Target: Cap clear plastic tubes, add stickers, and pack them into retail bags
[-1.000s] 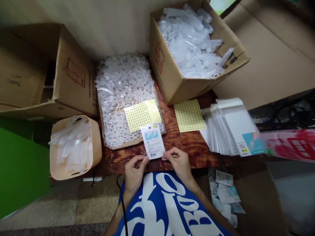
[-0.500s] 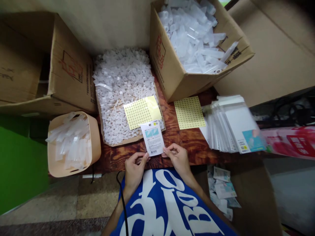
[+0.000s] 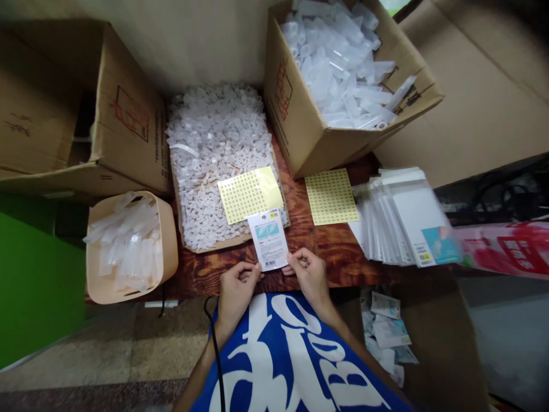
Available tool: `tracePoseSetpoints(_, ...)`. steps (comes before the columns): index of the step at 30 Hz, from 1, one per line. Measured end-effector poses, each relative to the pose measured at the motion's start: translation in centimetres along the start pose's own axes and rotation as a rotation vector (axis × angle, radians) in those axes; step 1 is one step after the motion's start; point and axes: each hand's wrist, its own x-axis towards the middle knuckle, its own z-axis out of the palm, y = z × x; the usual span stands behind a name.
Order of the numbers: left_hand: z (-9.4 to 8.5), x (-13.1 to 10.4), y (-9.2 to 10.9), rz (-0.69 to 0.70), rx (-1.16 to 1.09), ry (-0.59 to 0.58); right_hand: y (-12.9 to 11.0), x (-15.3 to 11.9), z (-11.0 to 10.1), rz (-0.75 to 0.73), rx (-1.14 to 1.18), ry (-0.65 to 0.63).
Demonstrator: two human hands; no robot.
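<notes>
Both hands pinch the lower corners of a small printed packaging card [image 3: 269, 243] with a hang hole, blue pictures and a barcode. My left hand [image 3: 241, 286] is closed at its lower left corner, and my right hand [image 3: 309, 277] is closed at its lower right. Just behind the card, a yellow sticker sheet [image 3: 249, 194] lies across a shallow tray of small white plastic pieces [image 3: 206, 171]. A second yellow sticker sheet [image 3: 331, 196] rests on the wooden table [image 3: 326, 257] to the right, beside a fanned stack of white cards in clear sleeves [image 3: 386, 223].
A tan bin [image 3: 169, 252] of translucent tubes stands at the left. Behind it is an open cardboard box [image 3: 132, 120]; another box [image 3: 300, 126] at the back holds many translucent tubes. Below the table's right edge, filled packets [image 3: 390, 329] lie in a carton. A black cord [image 3: 214, 343] hangs by my left arm.
The view has shifted slightly. Both hands keep their pinch on the card's lower corners, and the card stays nearly in the same place.
</notes>
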Motion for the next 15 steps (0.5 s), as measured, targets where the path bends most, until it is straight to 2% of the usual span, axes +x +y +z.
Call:
tracePoseSetpoints(5, -0.09, 0.3, 0.12, -0.025, 0.041, -0.02, 0.11, 0.02, -0.06, -0.002, -0.012, -0.008)
tracePoseSetpoints(11, 0.32, 0.23, 0.89, -0.035, 0.028, -0.035, -0.04, -0.04, 0.48, -0.032, -0.103, 0.061)
tracePoseSetpoints(15, 0.25, 0.35, 0.7, -0.04, 0.034, -0.043, -0.36, 0.38, 0.83, -0.033, -0.172, 0.115)
